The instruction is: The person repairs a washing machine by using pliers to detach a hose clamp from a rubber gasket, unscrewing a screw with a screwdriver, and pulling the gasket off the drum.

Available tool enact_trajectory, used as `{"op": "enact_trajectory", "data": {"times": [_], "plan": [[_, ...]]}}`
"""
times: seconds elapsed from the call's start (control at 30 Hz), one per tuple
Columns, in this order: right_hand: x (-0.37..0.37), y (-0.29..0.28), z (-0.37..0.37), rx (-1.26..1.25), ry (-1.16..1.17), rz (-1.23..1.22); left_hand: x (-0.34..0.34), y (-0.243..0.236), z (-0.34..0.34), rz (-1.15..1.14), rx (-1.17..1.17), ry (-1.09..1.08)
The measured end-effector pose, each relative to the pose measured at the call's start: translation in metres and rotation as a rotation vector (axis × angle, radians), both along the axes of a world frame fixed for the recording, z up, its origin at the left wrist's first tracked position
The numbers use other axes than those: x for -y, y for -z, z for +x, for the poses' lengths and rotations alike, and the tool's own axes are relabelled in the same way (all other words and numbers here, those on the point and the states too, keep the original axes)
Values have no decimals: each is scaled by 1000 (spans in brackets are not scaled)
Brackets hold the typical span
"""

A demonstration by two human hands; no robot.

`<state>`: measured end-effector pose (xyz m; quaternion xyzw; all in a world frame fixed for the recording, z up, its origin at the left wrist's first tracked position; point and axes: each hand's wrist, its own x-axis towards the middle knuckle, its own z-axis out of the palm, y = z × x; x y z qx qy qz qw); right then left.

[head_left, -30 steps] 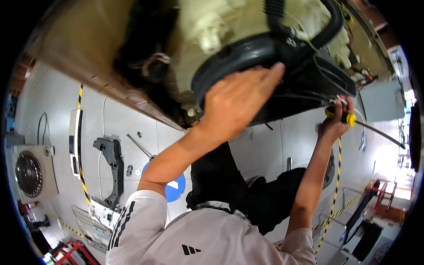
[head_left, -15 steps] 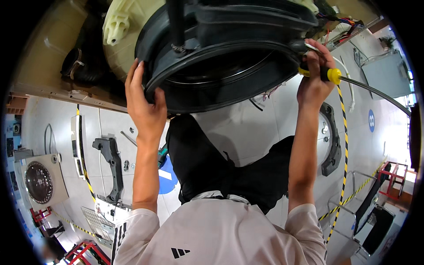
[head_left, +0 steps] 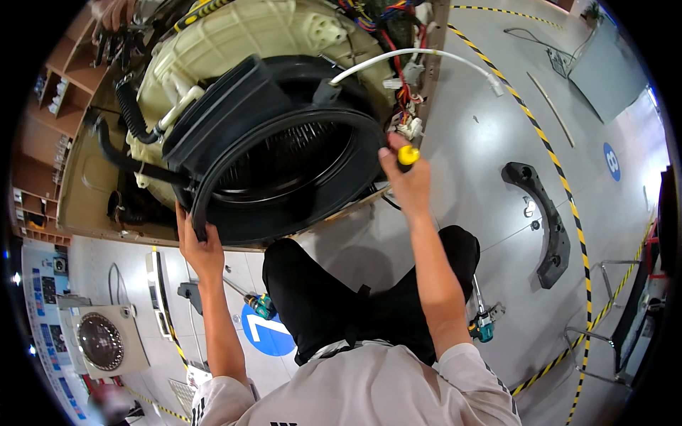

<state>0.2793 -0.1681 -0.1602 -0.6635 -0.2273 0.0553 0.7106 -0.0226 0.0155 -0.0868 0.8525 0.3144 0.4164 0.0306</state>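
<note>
A black rubber door gasket [head_left: 298,221] sits at the front of the cream plastic tub [head_left: 234,35] of an opened washing machine. Through its round opening the dark metal drum [head_left: 288,160] shows. My left hand [head_left: 202,248] grips the gasket's lower left rim, thumb inside and fingers outside. At the right rim, my right hand [head_left: 410,181] holds a yellow and black screwdriver [head_left: 408,156], its fingers reaching to the gasket; the shaft cannot be made out. A white cable [head_left: 415,51] with a plug arcs from the gasket's top right. A black hose [head_left: 135,163] joins its left side.
Wire bundles [head_left: 405,99] hang beside the tub. On the floor lie a curved black counterweight [head_left: 547,227] and two power drills, left [head_left: 260,305] and right [head_left: 483,326] of my legs. Another person's hand [head_left: 114,11] shows at the far left. A front-loading washer [head_left: 106,341] stands behind left.
The view has shifted, so more of the tub and the whole white cable show. My right hand has turned; the screwdriver's yellow end now points up. Both hands are still at the gasket.
</note>
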Motion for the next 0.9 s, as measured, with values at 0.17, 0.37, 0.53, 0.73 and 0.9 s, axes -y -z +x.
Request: {"op": "enact_trajectory", "data": {"times": [0.17, 0.37, 0.53, 0.73, 0.9], "plan": [[-7, 7, -12, 170, 109, -11, 9, 6, 1, 23, -39, 19], [-4, 36, -44, 211, 124, 189, -1, 16, -10, -6, 49, -14], [-2, 33, -38, 368, 138, 162, -4, 2, 6, -14, 119, 32], [-4, 35, -27, 413, 113, 137, -6, 6, 8, 19, 96, -38], [-17, 52, -24, 499, 150, 105, 0, 14, 12, -5, 119, -26]]}}
